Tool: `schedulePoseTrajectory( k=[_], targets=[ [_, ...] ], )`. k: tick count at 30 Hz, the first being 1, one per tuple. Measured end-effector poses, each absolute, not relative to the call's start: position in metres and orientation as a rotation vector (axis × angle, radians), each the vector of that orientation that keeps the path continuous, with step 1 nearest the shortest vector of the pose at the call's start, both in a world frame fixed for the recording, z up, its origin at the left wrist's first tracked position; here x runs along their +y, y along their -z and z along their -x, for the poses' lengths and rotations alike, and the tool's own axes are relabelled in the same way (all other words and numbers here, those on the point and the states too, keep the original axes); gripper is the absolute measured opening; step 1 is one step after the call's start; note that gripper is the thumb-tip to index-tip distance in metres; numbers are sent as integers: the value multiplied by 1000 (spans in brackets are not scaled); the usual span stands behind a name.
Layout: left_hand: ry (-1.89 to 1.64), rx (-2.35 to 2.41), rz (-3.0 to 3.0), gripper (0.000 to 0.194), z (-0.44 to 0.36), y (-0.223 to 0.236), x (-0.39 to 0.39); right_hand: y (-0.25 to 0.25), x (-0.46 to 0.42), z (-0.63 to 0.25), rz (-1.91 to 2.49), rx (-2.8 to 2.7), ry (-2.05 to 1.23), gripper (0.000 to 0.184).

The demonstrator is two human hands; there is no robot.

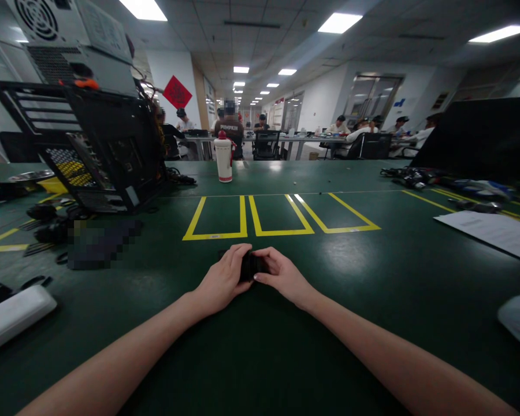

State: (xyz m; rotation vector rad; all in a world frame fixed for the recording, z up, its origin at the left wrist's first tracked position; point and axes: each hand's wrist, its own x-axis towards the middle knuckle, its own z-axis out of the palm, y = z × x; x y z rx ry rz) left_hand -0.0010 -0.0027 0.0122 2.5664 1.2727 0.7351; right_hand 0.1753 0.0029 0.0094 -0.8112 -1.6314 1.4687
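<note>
One small black object (250, 267) sits between the left hand (220, 284), curled over it, and the right hand (286, 277), pinching its other side, nearer than the white bottle (224, 162). Uneven fingertip pressure could make it skid across the smooth, faintly shiny green surface (286, 358). It looks blocky. Flat yellow tape (283, 233) runs before the bottle, a tapered cylinder.

2 hands, i.e. 1 L hand (225, 276) & 1 R hand (286, 278); 1 blk obj (250, 267) btwn; 1 grn desk (251, 358); 3 ylw tape outlines (242, 216) ctr; 1 wht/red bottle (224, 160); 1 open PC case (108, 136); 1 red diamond sign (177, 92); paper ct unclear.
</note>
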Motion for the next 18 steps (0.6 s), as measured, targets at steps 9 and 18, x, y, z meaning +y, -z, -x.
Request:
schedulePoseTrajectory(
  k=[9,18],
  targets=[
    [-715,1359,-2546,54,0,-14,0,2,4,-176,1106,-1757,-999,34],
    [-604,1585,-2276,57,8,-12,12,-3,-8,-178,1354,-2121,-514,39]
  ],
)
